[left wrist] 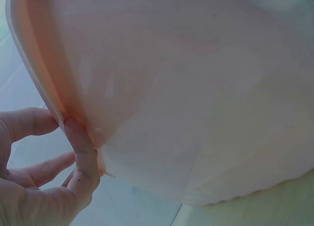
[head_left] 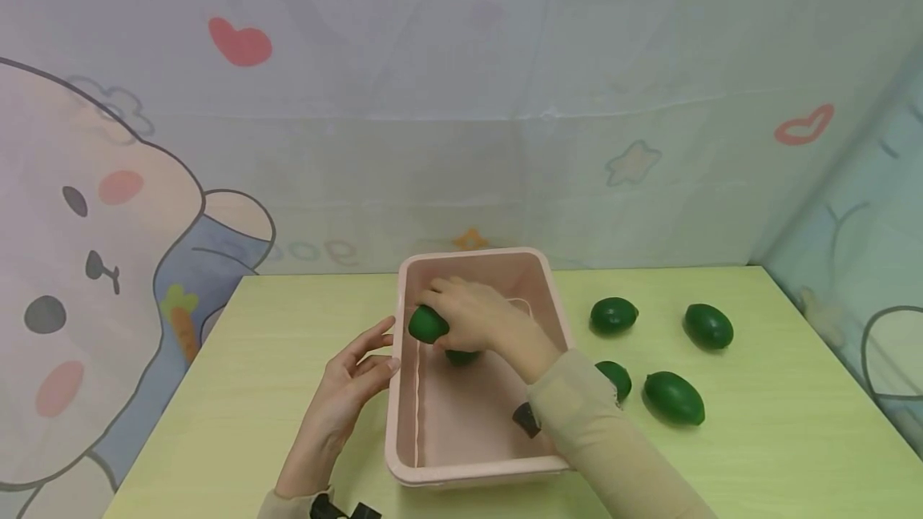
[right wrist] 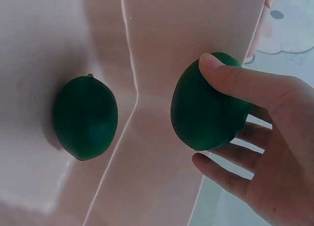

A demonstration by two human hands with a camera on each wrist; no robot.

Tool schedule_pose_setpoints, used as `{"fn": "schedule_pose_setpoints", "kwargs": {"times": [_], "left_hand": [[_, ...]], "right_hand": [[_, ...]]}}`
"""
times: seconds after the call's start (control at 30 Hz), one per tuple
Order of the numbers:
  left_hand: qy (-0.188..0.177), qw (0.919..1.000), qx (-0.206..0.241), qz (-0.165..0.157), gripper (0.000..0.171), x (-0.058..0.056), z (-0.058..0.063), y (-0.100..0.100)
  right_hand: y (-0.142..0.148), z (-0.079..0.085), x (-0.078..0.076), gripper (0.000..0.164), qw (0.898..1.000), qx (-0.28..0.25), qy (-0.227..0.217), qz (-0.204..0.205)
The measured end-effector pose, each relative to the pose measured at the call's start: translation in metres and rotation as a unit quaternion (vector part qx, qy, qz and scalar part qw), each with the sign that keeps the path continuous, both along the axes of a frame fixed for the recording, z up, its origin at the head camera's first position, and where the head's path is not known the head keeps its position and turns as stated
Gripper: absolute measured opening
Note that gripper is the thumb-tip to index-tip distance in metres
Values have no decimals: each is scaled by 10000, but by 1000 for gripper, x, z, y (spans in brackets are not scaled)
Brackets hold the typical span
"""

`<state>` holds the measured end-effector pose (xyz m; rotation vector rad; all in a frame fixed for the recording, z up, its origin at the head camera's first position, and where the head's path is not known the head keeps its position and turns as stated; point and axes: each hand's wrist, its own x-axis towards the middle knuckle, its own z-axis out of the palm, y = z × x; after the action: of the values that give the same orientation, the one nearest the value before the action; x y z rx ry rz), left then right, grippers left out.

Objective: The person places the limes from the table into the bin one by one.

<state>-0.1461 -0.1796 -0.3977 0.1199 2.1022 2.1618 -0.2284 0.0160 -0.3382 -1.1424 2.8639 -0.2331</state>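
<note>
My right hand (head_left: 476, 317) grips a dark green lime (head_left: 427, 325) inside the pink plastic bin (head_left: 469, 435), near its left wall. The right wrist view shows the thumb across the lime's top and the fingers behind it. A second lime (right wrist: 86, 118) lies on the bin's floor beside the held one; in the head view my right hand partly covers it. At the bin's left side, my left hand (head_left: 348, 387) pinches the rim (left wrist: 41, 91) between thumb and fingers, as the left wrist view shows.
Several more limes (head_left: 674, 398) lie on the pale yellow-green table (head_left: 288, 343) to the right of the bin, one partly behind my right sleeve (head_left: 598, 423). A printed cloth (head_left: 433, 158) hangs behind the table. A black device (head_left: 526, 420) is at my right wrist.
</note>
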Motion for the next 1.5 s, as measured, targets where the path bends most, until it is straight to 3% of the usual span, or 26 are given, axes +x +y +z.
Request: {"fn": "schedule_pose_setpoints", "kwargs": {"times": [1.5], "left_hand": [[18,10000,59,-14,59,0,0,0]], "right_hand": [[4,-4,-3,60,9992,25,-356,-187]]}}
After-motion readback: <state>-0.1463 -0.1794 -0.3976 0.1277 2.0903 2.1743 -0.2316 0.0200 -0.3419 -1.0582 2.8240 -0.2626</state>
